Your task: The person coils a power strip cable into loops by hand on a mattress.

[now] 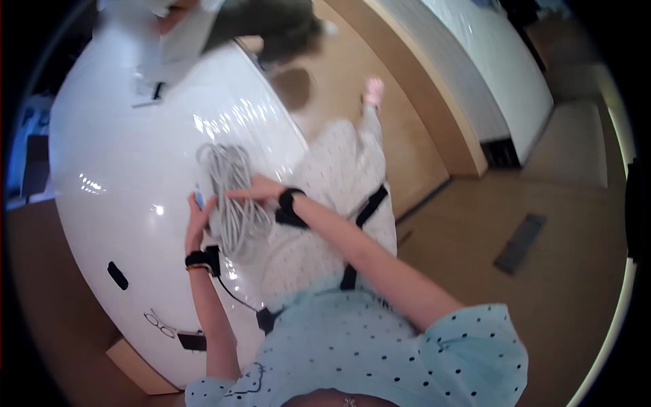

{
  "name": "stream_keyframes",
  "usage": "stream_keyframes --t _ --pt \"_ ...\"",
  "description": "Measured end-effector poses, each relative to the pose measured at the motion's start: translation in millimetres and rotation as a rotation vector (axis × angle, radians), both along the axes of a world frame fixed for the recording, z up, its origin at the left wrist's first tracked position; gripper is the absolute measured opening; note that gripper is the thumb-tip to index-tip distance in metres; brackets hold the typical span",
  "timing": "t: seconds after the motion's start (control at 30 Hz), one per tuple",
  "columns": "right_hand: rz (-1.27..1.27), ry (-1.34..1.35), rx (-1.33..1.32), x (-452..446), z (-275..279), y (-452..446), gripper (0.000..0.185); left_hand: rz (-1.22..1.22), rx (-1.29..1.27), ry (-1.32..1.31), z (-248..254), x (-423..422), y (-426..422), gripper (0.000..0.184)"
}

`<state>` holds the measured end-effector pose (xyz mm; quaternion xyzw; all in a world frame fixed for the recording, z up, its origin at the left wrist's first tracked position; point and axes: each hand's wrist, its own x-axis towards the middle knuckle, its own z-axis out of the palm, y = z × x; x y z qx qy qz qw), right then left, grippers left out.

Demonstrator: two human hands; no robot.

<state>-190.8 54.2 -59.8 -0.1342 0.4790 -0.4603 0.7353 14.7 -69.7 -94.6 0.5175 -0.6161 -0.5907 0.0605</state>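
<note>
A thick coil of light grey cable (pixel 234 203) is held over the edge of the white table (pixel 149 169), close to my lap. My left hand (pixel 198 218) grips its left side, with the thumb against the loops. From the right, my right hand (pixel 258 190) reaches onto the strands, its fingers closed on them and partly hidden. Beside my left fingertips shows a small blue and white piece (pixel 199 196), too blurred to name. Black bands circle both wrists, and a thin black lead runs from the left one.
On the table lie a black oblong object (pixel 117 275), eyeglasses (pixel 160 324), a dark phone-like device (pixel 192 341) and a small white item (pixel 147 95). Another person (pixel 264 27) is at the far end. A grey strip (pixel 520 243) lies on the floor at right.
</note>
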Motion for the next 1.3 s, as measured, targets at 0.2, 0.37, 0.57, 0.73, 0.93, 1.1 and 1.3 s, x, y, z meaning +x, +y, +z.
stream_keyframes --t 0.2,0.37,0.57,0.73,0.93,1.1,1.3 --pt "0.051 0.477 -0.099 5 -35 -5 0.072 -0.009 0.047 0.035 3 -3 3 0.071" --pt "0.321 0.802 0.016 4 -23 -23 0.07 -0.055 -0.067 -0.035 -3 8 2 0.064" --pt "0.258 1.404 -0.295 -20 -8 -48 0.063 0.154 -0.414 -0.228 -26 39 -14 0.065" --pt "0.496 1.464 -0.304 -15 10 -66 0.042 0.146 -0.666 -0.158 7 15 3 0.058" --pt "0.774 1.571 -0.434 2 15 -58 0.018 -0.055 -0.365 -0.164 5 -44 44 0.078" --pt "0.476 1.618 -0.507 -5 8 -55 0.011 0.087 -0.18 -0.068 10 -47 48 0.063" --pt "0.277 1.558 -0.524 -55 18 -43 0.014 0.268 -0.17 0.201 31 -11 42 0.045"
